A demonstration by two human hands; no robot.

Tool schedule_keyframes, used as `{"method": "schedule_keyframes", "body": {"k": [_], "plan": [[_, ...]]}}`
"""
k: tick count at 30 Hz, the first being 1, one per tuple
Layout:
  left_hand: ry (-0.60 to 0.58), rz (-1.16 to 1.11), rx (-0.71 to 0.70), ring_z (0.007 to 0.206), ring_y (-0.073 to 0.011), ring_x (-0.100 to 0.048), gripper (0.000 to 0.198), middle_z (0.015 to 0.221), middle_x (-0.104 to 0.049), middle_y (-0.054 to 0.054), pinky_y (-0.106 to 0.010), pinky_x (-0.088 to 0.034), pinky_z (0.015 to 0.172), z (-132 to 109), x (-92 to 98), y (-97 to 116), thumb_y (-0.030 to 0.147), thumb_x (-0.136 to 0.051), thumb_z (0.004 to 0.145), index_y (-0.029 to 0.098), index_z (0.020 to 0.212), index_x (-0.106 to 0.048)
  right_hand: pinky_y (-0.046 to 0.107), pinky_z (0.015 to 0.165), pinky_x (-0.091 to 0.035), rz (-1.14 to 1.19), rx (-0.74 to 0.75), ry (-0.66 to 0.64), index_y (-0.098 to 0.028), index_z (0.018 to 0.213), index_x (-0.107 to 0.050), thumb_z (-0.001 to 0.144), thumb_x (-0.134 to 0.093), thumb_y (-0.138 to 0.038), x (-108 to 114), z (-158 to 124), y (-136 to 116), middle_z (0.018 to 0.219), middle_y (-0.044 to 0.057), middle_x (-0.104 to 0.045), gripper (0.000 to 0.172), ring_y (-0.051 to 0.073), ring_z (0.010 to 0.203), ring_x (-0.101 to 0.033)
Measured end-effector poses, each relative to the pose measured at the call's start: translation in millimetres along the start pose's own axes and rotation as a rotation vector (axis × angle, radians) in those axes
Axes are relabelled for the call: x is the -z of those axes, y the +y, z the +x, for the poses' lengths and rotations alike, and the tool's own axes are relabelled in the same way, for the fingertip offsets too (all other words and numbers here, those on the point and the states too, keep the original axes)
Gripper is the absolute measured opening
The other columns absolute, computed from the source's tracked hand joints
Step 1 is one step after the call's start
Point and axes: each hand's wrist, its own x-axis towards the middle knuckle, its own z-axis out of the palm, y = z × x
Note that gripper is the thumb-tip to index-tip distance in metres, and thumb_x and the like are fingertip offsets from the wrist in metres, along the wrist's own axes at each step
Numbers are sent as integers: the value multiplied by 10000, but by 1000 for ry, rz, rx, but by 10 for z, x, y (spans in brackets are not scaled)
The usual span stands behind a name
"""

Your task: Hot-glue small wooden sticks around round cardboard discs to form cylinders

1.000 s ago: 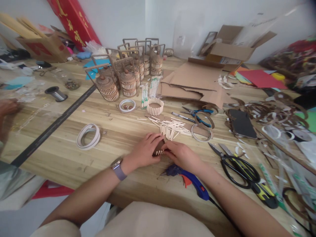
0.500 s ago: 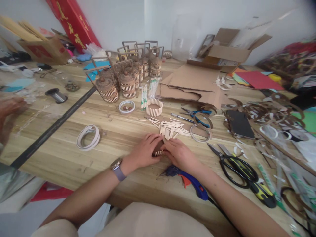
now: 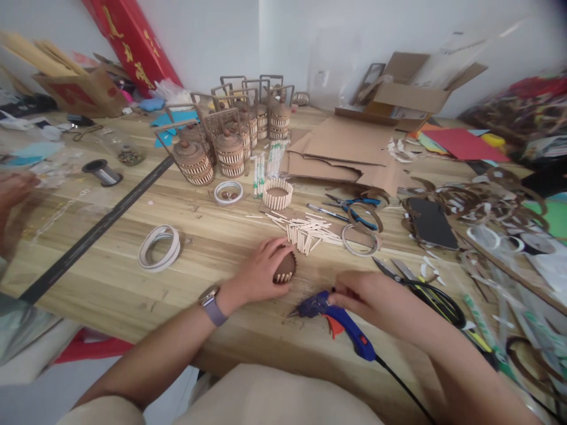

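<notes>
My left hand (image 3: 259,270) curls around a small round brown disc (image 3: 284,267) with a few short wooden sticks standing along its near edge. Lying on its side just to the right is a blue hot glue gun (image 3: 348,324) with an orange trigger, its nozzle pointing left. The bent fingers and thumb of my right hand (image 3: 357,290) pinch the top of the glue gun's body. Beyond my left hand lies a loose pile of short wooden sticks (image 3: 312,229). Behind the pile stands a ring of upright sticks (image 3: 277,195) around a brown base.
Tape rolls (image 3: 158,248), black scissors (image 3: 436,301), blue-handled pliers (image 3: 357,202) and a phone (image 3: 432,223) lie around. Several stick-sided baskets with handles (image 3: 230,154) stand at the back beside flattened cardboard (image 3: 341,144). At far left is another person's hand (image 3: 15,186).
My right hand has left the brown disc and moved right and down onto the glue gun. The left hand stays at the disc, which is now more exposed.
</notes>
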Motion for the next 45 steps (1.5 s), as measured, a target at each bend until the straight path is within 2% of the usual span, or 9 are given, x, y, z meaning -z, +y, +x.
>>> {"method": "schedule_keyframes", "body": {"k": [5,10,14,18,21,24,29,34,45], "plan": [[8,38,28,1362,-357,-382,762,1466,-426,-184,-551,-346,1159,0,-31,0,250,-720,756,141,1440,-400,279,577,-350,-34,-222,-214,-205,781,-653,778,-716,-352,-191,-234,33,788,71,-721,159,230,690,-640],[27,58,20,1335,-336,-418,739,1429,-482,-163,-535,-369,1149,7,-45,9,219,-678,766,153,1440,-382,271,565,-345,50,-258,-94,-214,742,-562,723,-626,-223,-461,-207,110,688,26,-642,68,191,629,-576],[20,57,14,1335,-334,-418,735,1433,-483,-160,-530,-379,1140,8,-35,15,218,-670,774,154,1442,-373,252,508,-315,345,-216,51,-232,689,-469,659,-595,-244,-487,-221,240,591,-45,-487,130,134,544,-434],[3,55,30,1335,-332,-415,727,1431,-484,-166,-521,-373,1145,8,-27,18,223,-674,775,138,1435,-382,234,513,-399,764,-217,214,-218,884,-588,680,-659,-330,-468,-298,321,672,-35,-545,243,134,588,-483],[2,61,28,1330,-336,-414,728,1431,-482,-168,-536,-360,1148,7,-32,13,228,-673,775,142,1436,-378,263,540,-443,973,-253,255,-206,801,-633,680,-737,-446,-466,-292,345,660,-3,-584,288,153,595,-524],[11,60,21,1326,-339,-415,741,1430,-481,-156,-545,-362,1142,6,-42,1,225,-673,771,164,1443,-366,331,632,-503,1114,-148,288,-200,740,-663,655,-751,-590,-469,-172,363,733,59,-655,409,212,691,-596],[10,49,23,1326,-333,-418,755,1429,-478,-140,-531,-373,1139,4,-41,3,206,-675,760,185,1446,-359,347,654,-531,904,-172,360,-201,718,-676,655,-737,-671,-537,43,373,723,57,-680,478,217,689,-618],[9,62,19,1320,-339,-421,746,1420,-485,-148,-541,-374,1137,6,-34,9,203,-672,759,177,1440,-367,304,585,-521,687,-90,345,-206,750,-666,752,-677,-561,-600,47,331,672,22,-663,355,180,611,-579],[3,64,22,1327,-340,-417,752,1423,-481,-156,-535,-371,1142,3,-41,10,192,-673,747,160,1439,-379,294,572,-520,524,-13,299,-219,744,-598,786,-610,-411,-589,45,243,655,6,-645,197,191,612,-603]]}}
